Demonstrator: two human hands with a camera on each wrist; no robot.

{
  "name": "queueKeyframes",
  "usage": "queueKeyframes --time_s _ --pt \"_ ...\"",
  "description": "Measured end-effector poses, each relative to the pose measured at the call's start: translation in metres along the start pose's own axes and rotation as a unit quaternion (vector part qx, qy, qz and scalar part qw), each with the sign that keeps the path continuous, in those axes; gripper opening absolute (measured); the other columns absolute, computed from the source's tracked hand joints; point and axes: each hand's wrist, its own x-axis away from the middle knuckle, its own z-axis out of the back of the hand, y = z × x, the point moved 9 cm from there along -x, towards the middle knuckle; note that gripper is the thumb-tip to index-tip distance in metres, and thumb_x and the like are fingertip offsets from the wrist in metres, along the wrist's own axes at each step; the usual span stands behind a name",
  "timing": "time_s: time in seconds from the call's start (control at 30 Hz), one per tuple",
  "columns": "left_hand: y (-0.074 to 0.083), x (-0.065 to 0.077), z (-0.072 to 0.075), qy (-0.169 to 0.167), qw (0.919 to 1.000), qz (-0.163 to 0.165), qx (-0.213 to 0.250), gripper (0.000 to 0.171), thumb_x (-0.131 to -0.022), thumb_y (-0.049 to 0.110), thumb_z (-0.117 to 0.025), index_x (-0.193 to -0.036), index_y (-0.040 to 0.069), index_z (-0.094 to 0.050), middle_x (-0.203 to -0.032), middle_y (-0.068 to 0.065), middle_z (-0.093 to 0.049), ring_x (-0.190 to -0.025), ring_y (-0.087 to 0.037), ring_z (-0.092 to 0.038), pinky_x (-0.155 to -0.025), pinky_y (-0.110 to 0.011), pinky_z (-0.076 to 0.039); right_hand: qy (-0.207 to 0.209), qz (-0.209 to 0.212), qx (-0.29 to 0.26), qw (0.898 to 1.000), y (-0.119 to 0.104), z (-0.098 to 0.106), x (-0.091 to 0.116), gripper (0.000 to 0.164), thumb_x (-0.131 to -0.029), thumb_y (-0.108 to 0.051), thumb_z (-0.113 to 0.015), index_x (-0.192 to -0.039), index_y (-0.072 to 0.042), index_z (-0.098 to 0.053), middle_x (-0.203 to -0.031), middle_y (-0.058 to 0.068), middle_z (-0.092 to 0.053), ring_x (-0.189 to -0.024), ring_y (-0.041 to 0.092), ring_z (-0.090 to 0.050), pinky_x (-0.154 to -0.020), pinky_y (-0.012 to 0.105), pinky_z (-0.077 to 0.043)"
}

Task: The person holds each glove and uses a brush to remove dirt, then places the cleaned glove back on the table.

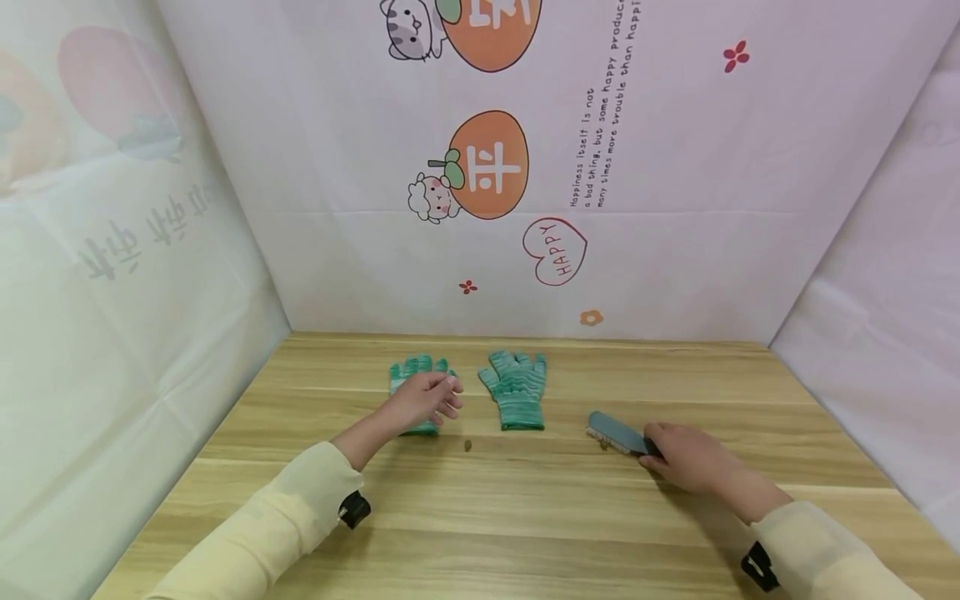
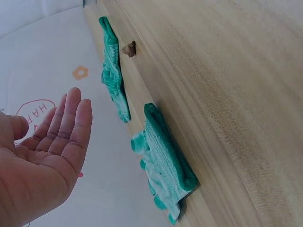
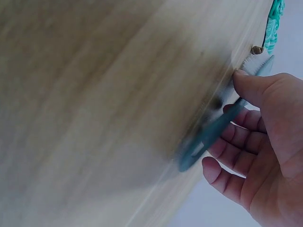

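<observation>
My right hand (image 1: 686,457) grips the handle of a blue-grey brush (image 1: 617,430), whose pale bristles face down at the wooden table. A small brown lump (image 3: 257,49) lies at the bristles in the right wrist view. Loosely bent and holding nothing, my left hand (image 1: 426,398) hovers over a green-and-white knitted glove (image 2: 163,163), hiding part of it in the head view. A matching glove (image 1: 517,392) lies flat to its right, fingers toward the back wall. Another brown lump (image 1: 468,446) sits on the table in front of the gloves.
The wood-grain table (image 1: 487,525) runs back to a white printed cloth wall (image 1: 360,267). Similar cloth walls stand at the left (image 1: 150,333) and right (image 1: 892,333).
</observation>
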Motion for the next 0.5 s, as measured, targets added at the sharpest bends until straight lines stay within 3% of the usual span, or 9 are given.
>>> queueKeyframes --time_s 0.27,0.5 --pt "0.001 -0.001 0.004 0.0 1.0 0.002 0.0 0.035 -0.107 0.026 -0.042 -0.118 0.001 -0.063 -0.096 -0.009 -0.068 -0.086 -0.024 -0.068 -0.073 -0.042 -0.056 -0.011 -0.001 -0.014 1.0 0.006 -0.002 -0.004 0.023 -0.092 -0.026 -0.068 -0.092 -0.009 -0.053 -0.075 -0.004 -0.048 -0.063 0.01 -0.043 -0.055 0.03 -0.038" --pt "0.009 -0.001 0.011 -0.002 1.0 -0.003 -0.009 0.036 -0.107 0.028 -0.04 -0.117 0.002 -0.063 -0.103 -0.013 -0.067 -0.09 -0.027 -0.067 -0.076 -0.044 -0.056 0.007 0.009 -0.008 1.0 0.006 0.016 -0.011 0.027 -0.093 -0.027 -0.067 -0.098 -0.003 -0.057 -0.084 0.003 -0.058 -0.069 0.015 -0.056 -0.06 0.036 -0.049"
